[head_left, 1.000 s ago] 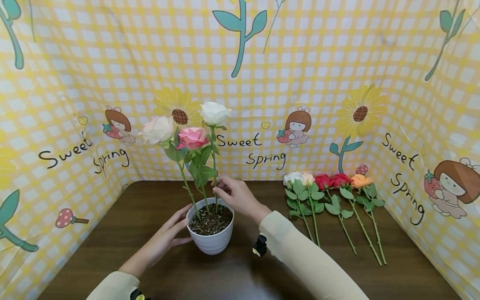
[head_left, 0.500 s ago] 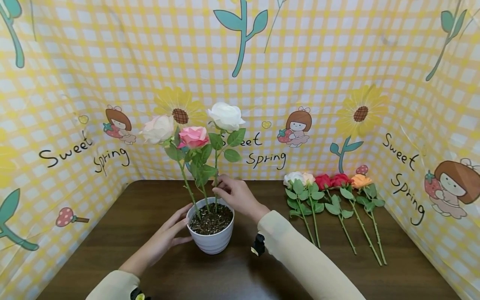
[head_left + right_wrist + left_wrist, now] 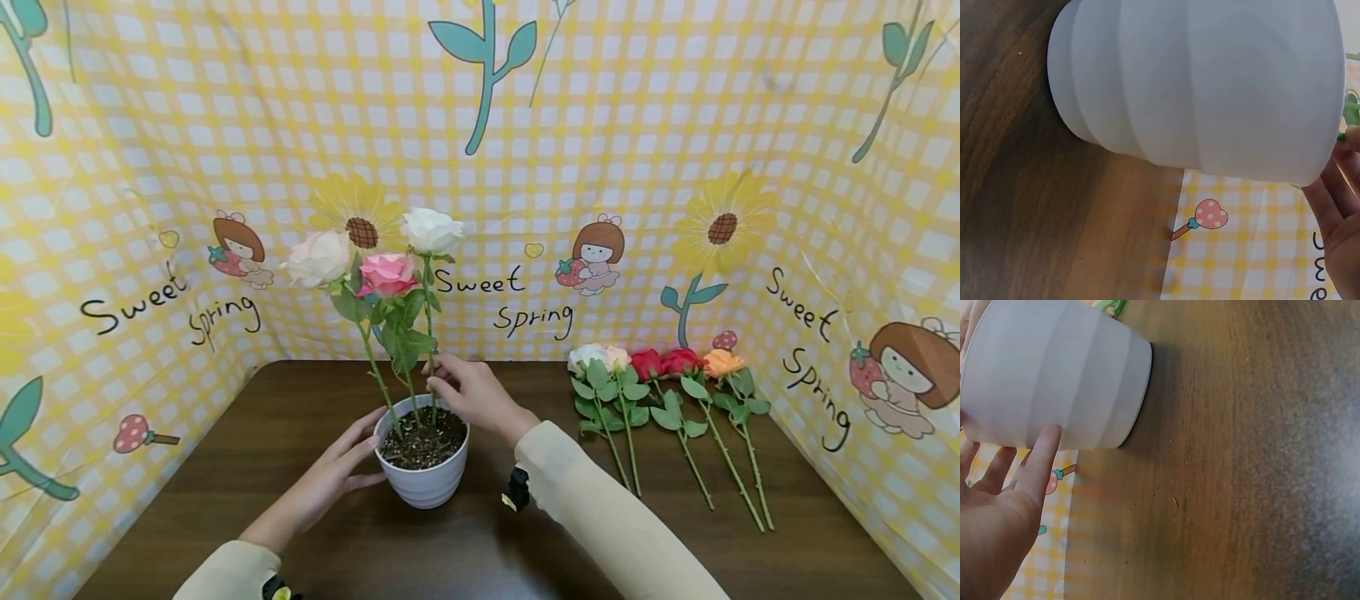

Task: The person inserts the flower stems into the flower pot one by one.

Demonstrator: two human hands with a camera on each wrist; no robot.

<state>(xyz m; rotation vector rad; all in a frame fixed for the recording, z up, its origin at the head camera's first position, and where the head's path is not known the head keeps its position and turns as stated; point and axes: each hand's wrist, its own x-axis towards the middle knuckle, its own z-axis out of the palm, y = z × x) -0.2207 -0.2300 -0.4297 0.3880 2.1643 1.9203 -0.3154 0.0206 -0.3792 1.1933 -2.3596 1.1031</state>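
On a dark counter (image 3: 217, 467), a right grip (image 3: 477, 393) pinches the stem of a white rose (image 3: 432, 231) standing in a pot (image 3: 425, 485), the exact hold partly hidden; a left grip (image 3: 337, 463) rests straight-fingered against the pot. Probably light and springy, the rose suits a low stem hold; a pink rose (image 3: 387, 275) crowds alongside. Loose roses (image 3: 682, 360) lie right.

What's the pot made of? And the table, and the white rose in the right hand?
Pot: perhaps plastic or ceramic, with a smooth, mostly dull white finish and ridges round it.
Table: looks like wood, or a wood-look surface, slightly shiny; see the brown streaks like grain.
White rose: maybe cloth, since its petals look dull, but it could be real.
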